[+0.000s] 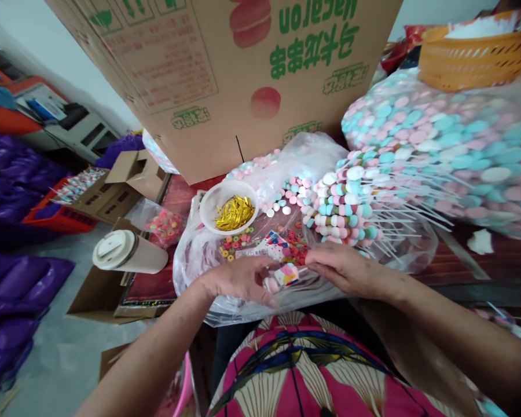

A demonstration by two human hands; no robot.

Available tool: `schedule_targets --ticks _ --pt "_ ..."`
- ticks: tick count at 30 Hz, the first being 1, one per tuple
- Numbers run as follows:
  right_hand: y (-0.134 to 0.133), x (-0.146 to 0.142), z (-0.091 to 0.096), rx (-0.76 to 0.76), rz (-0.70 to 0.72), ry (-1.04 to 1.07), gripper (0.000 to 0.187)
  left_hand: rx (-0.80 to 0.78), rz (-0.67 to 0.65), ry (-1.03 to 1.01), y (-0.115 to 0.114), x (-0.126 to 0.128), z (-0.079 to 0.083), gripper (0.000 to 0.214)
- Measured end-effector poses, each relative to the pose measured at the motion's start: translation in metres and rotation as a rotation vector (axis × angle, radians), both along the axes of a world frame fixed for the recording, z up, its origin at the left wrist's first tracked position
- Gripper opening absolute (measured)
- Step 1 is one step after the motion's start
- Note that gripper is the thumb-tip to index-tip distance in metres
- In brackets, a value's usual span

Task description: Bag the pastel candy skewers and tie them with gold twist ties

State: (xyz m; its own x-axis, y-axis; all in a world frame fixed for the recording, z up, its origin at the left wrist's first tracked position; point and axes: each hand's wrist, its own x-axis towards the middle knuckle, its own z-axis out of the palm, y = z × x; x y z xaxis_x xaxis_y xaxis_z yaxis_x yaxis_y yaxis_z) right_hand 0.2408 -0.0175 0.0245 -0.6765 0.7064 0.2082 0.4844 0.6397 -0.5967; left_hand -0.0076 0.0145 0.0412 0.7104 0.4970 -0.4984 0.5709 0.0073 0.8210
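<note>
My left hand [242, 279] curls its thumb and fingers around a short candy skewer [286, 274] with pink and white pieces and a small printed wrapper. My right hand [345, 267] pinches at the skewer's right end, where its white stick seems to run; the fingertips partly hide it. Just beyond lies a printed wrapper [273, 244] with coloured dots. Small ring-shaped candies [234, 242] are scattered beside it. A white bowl [206, 209] of gold twist ties stands behind my left hand. To the right, finished-looking candy skewers [342, 217] are piled, sticks pointing right.
A large cardboard box [238, 75] stands at the back. A big clear bag of pastel candies [473, 145] fills the right, under an orange basket [473, 58]. A white lidded cup [143, 253] and a bag of red candy rings [165, 225] stand at the left edge.
</note>
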Motion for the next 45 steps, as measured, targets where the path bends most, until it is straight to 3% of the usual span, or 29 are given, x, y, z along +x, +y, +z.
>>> schedule_targets --ticks 2,6,9,15,17,22,29,33,39,45 --pt "0.003 0.003 0.008 0.035 0.012 -0.007 0.028 0.013 -0.05 0.078 -0.004 -0.008 0.0 0.051" --pt "0.004 -0.003 0.018 0.04 0.063 -0.051 0.026 0.124 0.008 0.114 -0.014 0.0 -0.003 0.045" --pt "0.003 -0.013 0.017 0.012 0.048 -0.078 0.025 0.237 0.001 0.11 -0.016 0.011 -0.002 0.047" --pt "0.0 -0.033 0.012 -0.011 0.061 -0.162 0.024 0.291 0.038 0.104 -0.013 0.016 -0.008 0.047" --pt "-0.001 -0.034 0.012 -0.004 0.069 -0.198 0.024 0.204 0.055 0.043 -0.01 0.009 -0.01 0.052" --pt "-0.004 -0.024 0.02 0.037 0.09 -0.133 0.027 -0.374 0.23 -0.296 -0.004 -0.008 -0.013 0.052" --pt "-0.003 -0.013 0.036 0.063 0.131 -0.048 0.027 -0.523 0.416 -0.424 -0.011 0.0 -0.012 0.036" --pt "-0.005 -0.007 0.041 -0.005 0.164 -0.043 0.027 -0.409 0.384 -0.407 -0.019 0.007 -0.01 0.039" --pt "-0.006 -0.001 0.044 -0.059 0.165 -0.061 0.027 -0.043 0.36 -0.411 -0.033 0.009 -0.006 0.025" --pt "-0.007 -0.001 0.043 -0.057 0.16 -0.012 0.024 0.162 0.228 -0.316 -0.042 0.008 0.001 0.022"
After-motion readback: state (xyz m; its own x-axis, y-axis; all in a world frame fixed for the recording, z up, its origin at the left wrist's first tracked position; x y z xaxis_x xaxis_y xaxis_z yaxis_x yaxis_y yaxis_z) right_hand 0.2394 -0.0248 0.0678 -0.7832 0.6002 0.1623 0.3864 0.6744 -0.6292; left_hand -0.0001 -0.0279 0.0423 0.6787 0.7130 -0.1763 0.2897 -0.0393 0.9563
